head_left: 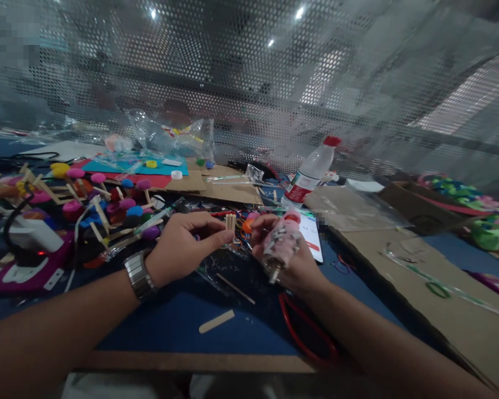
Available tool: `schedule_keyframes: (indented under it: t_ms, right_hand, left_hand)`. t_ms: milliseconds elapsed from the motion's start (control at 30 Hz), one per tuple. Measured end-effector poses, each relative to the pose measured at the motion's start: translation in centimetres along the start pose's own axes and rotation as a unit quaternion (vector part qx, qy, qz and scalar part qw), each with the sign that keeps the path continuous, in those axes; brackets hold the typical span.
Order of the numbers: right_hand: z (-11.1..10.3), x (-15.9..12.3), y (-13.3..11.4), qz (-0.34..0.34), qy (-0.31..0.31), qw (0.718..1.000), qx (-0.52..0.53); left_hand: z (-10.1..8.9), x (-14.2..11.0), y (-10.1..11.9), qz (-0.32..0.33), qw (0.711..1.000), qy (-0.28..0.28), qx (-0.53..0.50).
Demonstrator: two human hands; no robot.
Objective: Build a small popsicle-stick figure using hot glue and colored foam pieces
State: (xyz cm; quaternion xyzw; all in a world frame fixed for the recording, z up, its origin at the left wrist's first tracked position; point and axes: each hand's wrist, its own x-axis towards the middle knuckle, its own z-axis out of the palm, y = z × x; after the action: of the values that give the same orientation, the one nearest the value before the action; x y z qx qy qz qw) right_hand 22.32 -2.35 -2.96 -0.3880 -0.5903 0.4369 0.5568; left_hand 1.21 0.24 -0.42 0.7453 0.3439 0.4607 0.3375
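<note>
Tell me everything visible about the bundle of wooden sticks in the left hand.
The bundle of sticks looks like pale, bare wood: several slim pieces gathered side by side, their upper ends roughly level. It stands about upright, pinched between the thumb and fingers of the left hand, above the blue table. The thumb hides the lower part, so full length cannot be told, and the pieces are too small to count surely.

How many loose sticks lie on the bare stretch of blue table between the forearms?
2: a wide flat stick near the front edge of the blue table, and a thin stick farther back, slightly to the right. Others may be hidden from view.
</note>
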Motion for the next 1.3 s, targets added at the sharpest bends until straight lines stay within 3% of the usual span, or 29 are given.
schedule_keyframes:
  t_ms: [133, 267, 400, 500, 567, 700, 833, 1133, 1300]
  right_hand:
    - [0.4, -0.2, -0.5, 0.02, -0.039, 0.998, 0.043]
    - [0.7, -0.2, -0.9, 0.025, 0.005, 0.998, 0.063]
    - [0.7, 0.2, -0.5, 0.045, 0.049, 0.993, 0.099]
    - [0.3, 0.4, 0.4, 0.033, 0.086, 0.994, 0.059]
    - [0.2, 0.5, 0.6, 0.021, 0.076, 0.997, 0.021]
    - [0.2, 0.2, 0.1, -0.016, 0.004, 0.998, -0.055]
    - [0.6, -0.1, -0.6, -0.065, -0.038, 0.995, -0.062]
    - [0.4, 0.2, -0.4, -0.181, -0.045, 0.974, -0.131]
    - [0.4, 0.1, -0.6, -0.185, -0.044, 0.973, -0.134]
  left_hand:
    - [0.1, 0.0, 0.3, -0.026, 0.999, -0.006, -0.018]
    - [0.1, 0.2, 0.5, -0.062, 0.996, -0.006, -0.062]
    - [-0.1, 0.5, 0.4, -0.087, 0.989, 0.027, -0.116]
    - [-0.3, 0.7, 0.1, -0.091, 0.989, 0.051, -0.108]
    - [-0.4, 0.7, 0.0, -0.088, 0.99, 0.055, -0.092]
    - [-0.2, 0.5, 0.0, -0.074, 0.995, 0.014, -0.068]
    - [0.2, 0.1, 0.3, -0.06, 0.995, -0.053, -0.055]
    - [0.3, -0.3, 0.6, -0.032, 0.994, -0.086, -0.057]
    - [0.3, -0.3, 0.6, -0.02, 0.994, -0.099, -0.05]
